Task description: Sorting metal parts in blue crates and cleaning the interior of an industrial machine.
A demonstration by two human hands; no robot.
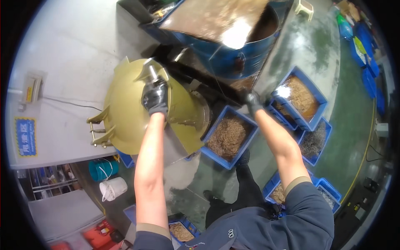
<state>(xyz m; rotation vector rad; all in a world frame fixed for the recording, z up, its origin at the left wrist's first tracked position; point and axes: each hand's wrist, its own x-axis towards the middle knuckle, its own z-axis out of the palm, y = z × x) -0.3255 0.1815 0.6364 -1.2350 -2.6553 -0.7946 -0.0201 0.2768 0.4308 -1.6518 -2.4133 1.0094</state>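
Observation:
My left hand (156,96), in a black glove, is closed round a metal handle (152,73) on top of the rounded olive-yellow machine cover (123,91). My right hand (252,100), in a dark glove, reaches forward between the blue tub (246,64) and the blue crates; its fingers are blurred, so whether it grips anything is unclear. Just below it, a blue crate (216,158) on the floor holds small brown-grey pieces (227,137). The tub contains brown, shiny material or liquid under a bright reflection.
At right, a tilted blue crate (321,111) of brown granules sits on other crates. Another crate (329,129) holds dark grey pieces. More crates stand near my legs. A teal bucket (100,170) and a white bucket (114,188) are at left; a small stool (304,8) stands far off.

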